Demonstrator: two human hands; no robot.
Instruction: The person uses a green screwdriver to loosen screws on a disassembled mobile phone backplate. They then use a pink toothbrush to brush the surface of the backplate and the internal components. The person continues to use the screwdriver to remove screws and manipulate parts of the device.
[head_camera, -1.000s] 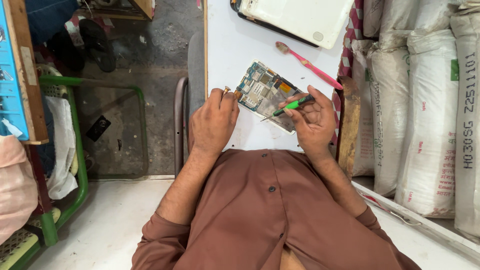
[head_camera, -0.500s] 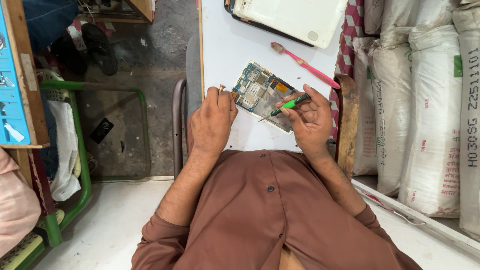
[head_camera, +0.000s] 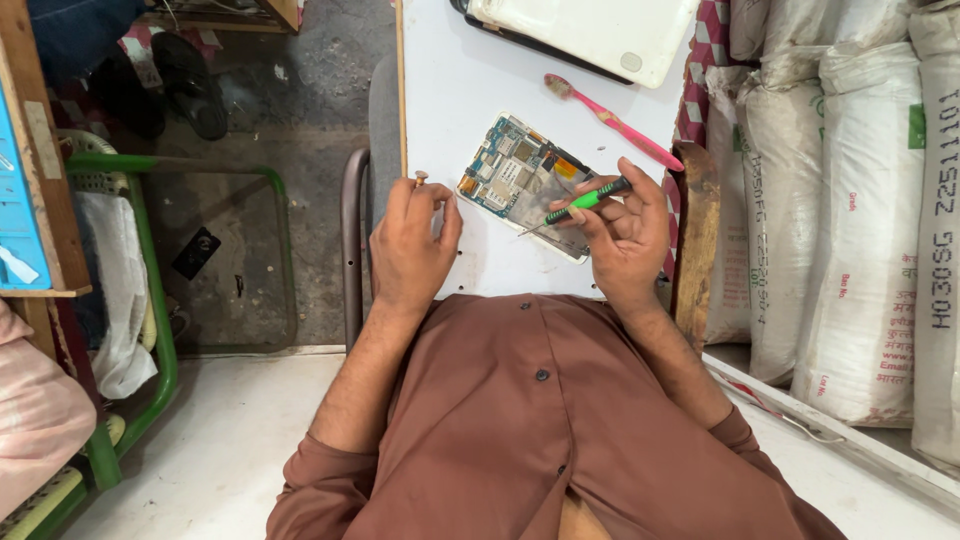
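Head view: right hand (head_camera: 625, 235) grips green screwdriver (head_camera: 578, 203), tip over opened phone (head_camera: 520, 180) on white counter (head_camera: 450, 90); left hand (head_camera: 410, 245) pinches tiny screw (head_camera: 421, 177) beside phone.

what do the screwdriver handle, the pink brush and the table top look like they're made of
Screwdriver in the right hand: handle looks like green and black moulded plastic, with a thin, probably steel, shaft. Pink brush: glossy plastic, judging by its even colour. Table top: smooth white surface, likely laminate over board; the pale edge strip hints at wood.

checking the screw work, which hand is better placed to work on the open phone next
Right, probably. The right hand holds the green screwdriver with its tip over the open phone; the left hand sits beside it.
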